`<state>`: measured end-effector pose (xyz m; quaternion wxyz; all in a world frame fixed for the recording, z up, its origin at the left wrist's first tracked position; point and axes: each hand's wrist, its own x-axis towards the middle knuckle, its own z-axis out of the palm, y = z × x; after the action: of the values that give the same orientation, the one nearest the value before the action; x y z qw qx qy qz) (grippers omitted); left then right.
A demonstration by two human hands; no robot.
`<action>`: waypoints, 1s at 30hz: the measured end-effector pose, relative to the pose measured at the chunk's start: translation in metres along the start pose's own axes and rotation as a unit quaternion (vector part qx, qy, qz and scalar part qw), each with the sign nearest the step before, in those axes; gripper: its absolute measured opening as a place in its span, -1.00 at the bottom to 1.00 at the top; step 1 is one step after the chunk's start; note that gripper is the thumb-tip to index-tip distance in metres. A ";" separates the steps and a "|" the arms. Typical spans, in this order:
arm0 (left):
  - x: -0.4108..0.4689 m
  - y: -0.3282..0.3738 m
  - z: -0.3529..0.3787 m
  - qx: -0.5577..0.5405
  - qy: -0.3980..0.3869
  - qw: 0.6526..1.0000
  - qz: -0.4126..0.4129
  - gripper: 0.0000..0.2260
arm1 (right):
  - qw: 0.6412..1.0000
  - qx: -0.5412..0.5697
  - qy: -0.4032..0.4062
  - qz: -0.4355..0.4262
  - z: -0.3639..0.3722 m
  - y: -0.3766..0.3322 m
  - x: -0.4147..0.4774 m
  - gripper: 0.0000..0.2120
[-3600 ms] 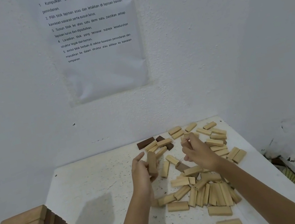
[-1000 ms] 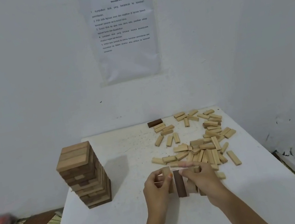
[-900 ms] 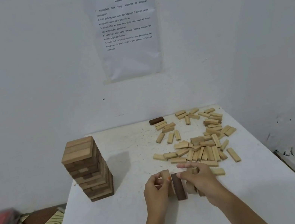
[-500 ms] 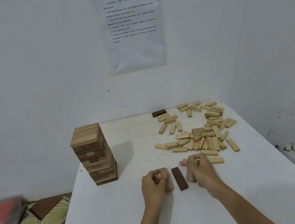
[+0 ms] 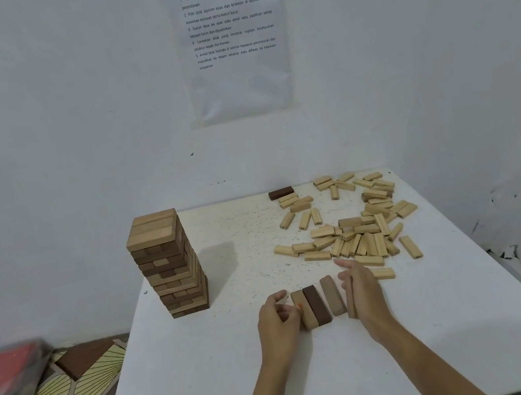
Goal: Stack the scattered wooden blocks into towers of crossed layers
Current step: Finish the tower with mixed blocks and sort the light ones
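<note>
Left hand (image 5: pixel 278 316) curled, right hand (image 5: pixel 360 287) straight-fingered

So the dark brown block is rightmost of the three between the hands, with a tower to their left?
Not quite: the head view shows the dark brown block in the middle, between the light block and the tan block. The tower does stand to their left.
</note>
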<state>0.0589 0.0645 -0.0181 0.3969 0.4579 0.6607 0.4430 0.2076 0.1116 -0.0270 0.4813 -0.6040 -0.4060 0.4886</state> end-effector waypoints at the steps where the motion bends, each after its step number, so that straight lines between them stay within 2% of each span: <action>1: 0.000 -0.001 -0.001 -0.004 -0.004 1.000 -0.001 -0.72 | 1.000 0.020 0.004 0.010 -0.003 0.000 0.001 -0.72; 6: 0.000 -0.005 -0.002 -0.004 -0.016 1.000 0.003 -0.69 | 0.999 -0.001 0.001 -0.053 -0.015 0.007 -0.003 -0.67; 13: -0.003 -0.007 -0.004 -0.009 -0.033 0.999 0.009 -0.68 | 0.991 -0.037 0.031 -0.125 -0.014 0.012 -0.007 -0.74; 18: -0.001 -0.007 -0.006 -0.011 -0.049 0.998 0.023 -0.64 | 0.982 -0.119 -0.002 -0.148 -0.014 0.013 -0.014 -0.72; 24: 0.003 -0.006 -0.006 0.013 -0.091 0.994 0.057 -0.59 | 0.924 -0.328 -0.004 -0.198 -0.011 0.000 -0.021 -0.76; 28: 0.007 -0.008 -0.006 0.015 -0.097 0.994 0.051 -0.59 | 0.868 -0.427 -0.010 -0.254 -0.004 -0.003 -0.033 -0.69; 30: 0.009 -0.009 -0.006 0.017 -0.095 0.994 0.050 -0.59 | 0.863 -0.434 -0.033 -0.255 0.001 -0.004 -0.039 -0.64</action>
<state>0.0484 0.0697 -0.0254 0.4275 0.5369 0.6041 0.4050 0.1989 0.0754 -0.0156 0.2642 -0.6108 -0.7326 0.1429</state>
